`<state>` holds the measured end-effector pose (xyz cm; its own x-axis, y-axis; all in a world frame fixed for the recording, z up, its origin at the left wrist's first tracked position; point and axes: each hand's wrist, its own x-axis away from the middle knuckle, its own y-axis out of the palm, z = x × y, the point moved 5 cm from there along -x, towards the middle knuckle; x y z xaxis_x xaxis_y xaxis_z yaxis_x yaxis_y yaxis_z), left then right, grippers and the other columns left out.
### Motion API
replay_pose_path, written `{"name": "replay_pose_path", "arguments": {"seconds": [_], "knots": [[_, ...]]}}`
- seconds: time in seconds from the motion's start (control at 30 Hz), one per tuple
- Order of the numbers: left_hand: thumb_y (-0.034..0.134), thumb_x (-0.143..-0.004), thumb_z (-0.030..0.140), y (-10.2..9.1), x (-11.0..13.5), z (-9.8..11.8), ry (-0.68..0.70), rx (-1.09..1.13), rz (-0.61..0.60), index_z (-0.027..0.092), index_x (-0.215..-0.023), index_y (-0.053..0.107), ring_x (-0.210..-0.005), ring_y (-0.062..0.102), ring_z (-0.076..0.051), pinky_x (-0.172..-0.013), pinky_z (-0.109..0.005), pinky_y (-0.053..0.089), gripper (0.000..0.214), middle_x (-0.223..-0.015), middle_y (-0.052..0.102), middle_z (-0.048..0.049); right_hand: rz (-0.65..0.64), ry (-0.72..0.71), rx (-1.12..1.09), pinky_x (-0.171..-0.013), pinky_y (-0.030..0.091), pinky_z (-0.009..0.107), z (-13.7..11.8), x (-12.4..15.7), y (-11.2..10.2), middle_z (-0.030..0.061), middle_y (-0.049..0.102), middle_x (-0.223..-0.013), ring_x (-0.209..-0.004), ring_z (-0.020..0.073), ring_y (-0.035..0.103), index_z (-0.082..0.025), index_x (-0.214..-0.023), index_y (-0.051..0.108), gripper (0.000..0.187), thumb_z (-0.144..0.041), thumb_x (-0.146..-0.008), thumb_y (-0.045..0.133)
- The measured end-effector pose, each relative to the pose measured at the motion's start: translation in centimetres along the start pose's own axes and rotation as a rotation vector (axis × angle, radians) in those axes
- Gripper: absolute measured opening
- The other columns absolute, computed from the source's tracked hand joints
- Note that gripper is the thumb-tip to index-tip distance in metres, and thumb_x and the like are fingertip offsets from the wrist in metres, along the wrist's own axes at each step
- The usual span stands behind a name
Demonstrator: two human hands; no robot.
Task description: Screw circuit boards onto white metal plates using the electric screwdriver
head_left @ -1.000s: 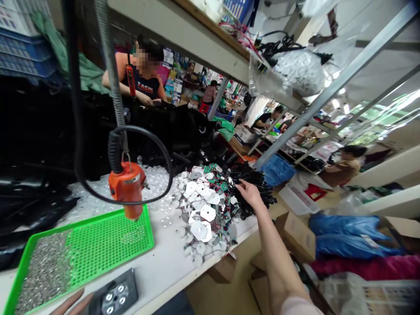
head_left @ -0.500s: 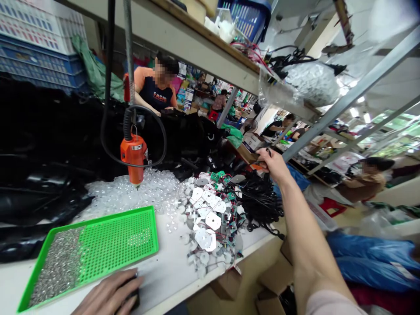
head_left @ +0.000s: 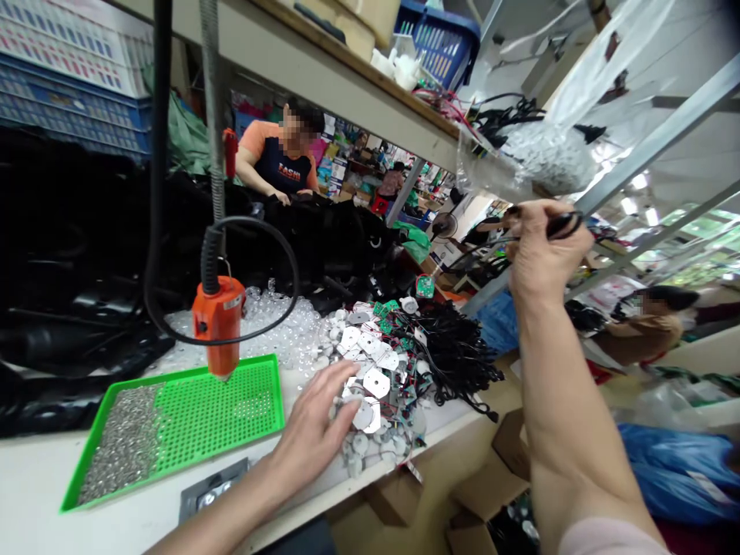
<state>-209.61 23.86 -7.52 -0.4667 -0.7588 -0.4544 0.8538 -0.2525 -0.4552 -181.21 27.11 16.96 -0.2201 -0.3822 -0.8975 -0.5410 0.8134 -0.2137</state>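
My left hand (head_left: pixel 315 424) rests with spread fingers against a heap of white plastic discs wired to small green circuit boards (head_left: pixel 375 378), on the white workbench (head_left: pixel 35 470). My right hand (head_left: pixel 546 247) is raised above the bench, gripping a short length of black wire (head_left: pixel 558 225). Below it lies a tangle of black wires (head_left: pixel 459 358) joined to the heap. An orange electric screwdriver (head_left: pixel 218 327) hangs on a spring-wound cord over a green perforated tray (head_left: pixel 223 408), which holds a patch of small silver parts (head_left: pixel 124 435).
Transparent plastic domes (head_left: pixel 271 331) are piled behind the tray, beside black plastic sheeting (head_left: pixel 75 308). A shelf (head_left: pixel 347 85) with a blue basket runs overhead on metal uprights. A co-worker (head_left: pixel 280 158) works across the bench. Cardboard boxes (head_left: pixel 491 493) sit below the bench's front edge.
My right hand has risen up and to the right, lifting black wire out of the tangle. My left hand has moved from the bench's near edge onto the disc heap.
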Motion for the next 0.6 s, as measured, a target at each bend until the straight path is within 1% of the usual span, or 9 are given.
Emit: {"name": "replay_pose_path", "arguments": {"seconds": [0.07, 0.1, 0.23, 0.3, 0.37, 0.43, 0.5, 0.57, 0.6], "knots": [[0.041, -0.097, 0.036, 0.3, -1.3, 0.2, -0.067, 0.124, 0.039, 0.023, -0.136, 0.049, -0.131, 0.048, -0.024, -0.111, -0.046, 0.038, 0.041, -0.141, 0.053, -0.0101, 0.167, 0.012, -0.173, -0.041, 0.03, 0.023, -1.9, 1.6, -0.7, -0.0047, 0.047, -0.057, -0.044, 0.0072, 0.041, -0.018, -0.084, 0.056, 0.032, -0.049, -0.083, 0.064], [0.038, -0.098, 0.038, 0.5, -1.8, 0.2, -0.097, 0.194, 0.054, 0.022, -0.137, 0.047, -0.133, 0.045, -0.023, -0.113, -0.046, 0.035, 0.043, -0.142, 0.051, -0.0101, 0.192, 0.011, -0.262, -0.038, 0.026, 0.022, -3.0, 2.4, -0.7, -0.0069, 0.042, -0.052, -0.039, 0.0066, 0.037, -0.019, -0.082, 0.055, 0.031, -0.048, -0.082, 0.066], [0.033, -0.097, 0.053, 1.3, -2.1, -0.3, -0.268, 0.475, 0.073, 0.022, -0.143, 0.041, -0.138, 0.039, -0.023, -0.117, -0.046, 0.027, 0.055, -0.149, 0.044, -0.0093, 0.05, 0.029, -0.439, -0.034, 0.019, 0.02, -6.6, 6.3, 0.6, -0.0107, 0.031, -0.047, -0.033, 0.0054, 0.026, -0.024, -0.079, 0.052, 0.031, -0.052, -0.084, 0.063], [0.033, -0.092, 0.065, 2.7, -1.2, -0.6, -0.399, 0.716, -0.072, 0.023, -0.139, 0.047, -0.13, 0.05, -0.025, -0.113, -0.047, 0.034, 0.064, -0.142, 0.053, -0.0108, -0.012, 0.089, -0.47, -0.034, 0.021, 0.019, -7.3, 8.5, 1.4, -0.0106, 0.032, -0.048, -0.034, 0.0056, 0.027, -0.025, -0.079, 0.052, 0.033, -0.056, -0.082, 0.064], [0.038, -0.085, 0.075, 4.4, 0.7, -0.4, -0.55, 1.043, -0.341, 0.022, -0.13, 0.056, -0.106, 0.065, -0.026, -0.097, -0.045, 0.048, 0.072, -0.119, 0.068, -0.0128, -0.058, 0.147, -0.482, -0.037, 0.025, 0.02, -7.3, 10.7, 2.0, -0.01, 0.034, -0.048, -0.036, 0.0064, 0.031, -0.024, -0.08, 0.053, 0.036, -0.057, -0.08, 0.066], [0.057, -0.076, 0.073, 5.2, 2.9, 0.0, -0.678, 1.286, -0.492, 0.019, -0.119, 0.064, -0.08, 0.07, -0.02, -0.079, -0.035, 0.055, 0.069, -0.094, 0.073, -0.0097, -0.095, 0.181, -0.45, -0.04, 0.03, 0.022, -6.8, 12.8, 1.9, -0.0087, 0.039, -0.049, -0.039, 0.0076, 0.038, -0.022, -0.081, 0.057, 0.036, -0.057, -0.078, 0.068], [0.075, -0.066, 0.062, 4.5, 4.6, -0.3, -0.742, 1.331, -0.397, 0.017, -0.106, 0.068, -0.063, 0.065, -0.013, -0.065, -0.025, 0.053, 0.06, -0.079, 0.071, -0.0047, -0.122, 0.201, -0.366, -0.044, 0.034, 0.024, -6.1, 14.6, 0.8, -0.0062, 0.046, -0.052, -0.043, 0.0089, 0.043, -0.02, -0.082, 0.062, 0.033, -0.052, -0.078, 0.07], [0.079, -0.065, 0.056, 2.6, 5.8, -0.6, -0.708, 1.168, -0.211, 0.015, -0.092, 0.069, -0.057, 0.06, -0.011, -0.057, -0.022, 0.05, 0.05, -0.071, 0.068, -0.0022, -0.134, 0.239, -0.232, -0.047, 0.037, 0.025, -5.6, 16.4, -1.3, -0.0042, 0.05, -0.055, -0.046, 0.0096, 0.046, -0.02, -0.084, 0.066, 0.026, -0.045, -0.08, 0.07], [0.076, -0.069, 0.056, 1.3, 6.2, -0.5, -0.649, 1.02, -0.141, 0.015, -0.086, 0.069, -0.056, 0.06, -0.011, -0.056, -0.022, 0.049, 0.045, -0.069, 0.068, -0.002, -0.153, 0.27, -0.155, -0.049, 0.038, 0.025, -5.4, 17.4, -2.6, -0.0038, 0.051, -0.056, -0.047, 0.0098, 0.046, -0.02, -0.086, 0.068, 0.023, -0.042, -0.08, 0.069]]}}
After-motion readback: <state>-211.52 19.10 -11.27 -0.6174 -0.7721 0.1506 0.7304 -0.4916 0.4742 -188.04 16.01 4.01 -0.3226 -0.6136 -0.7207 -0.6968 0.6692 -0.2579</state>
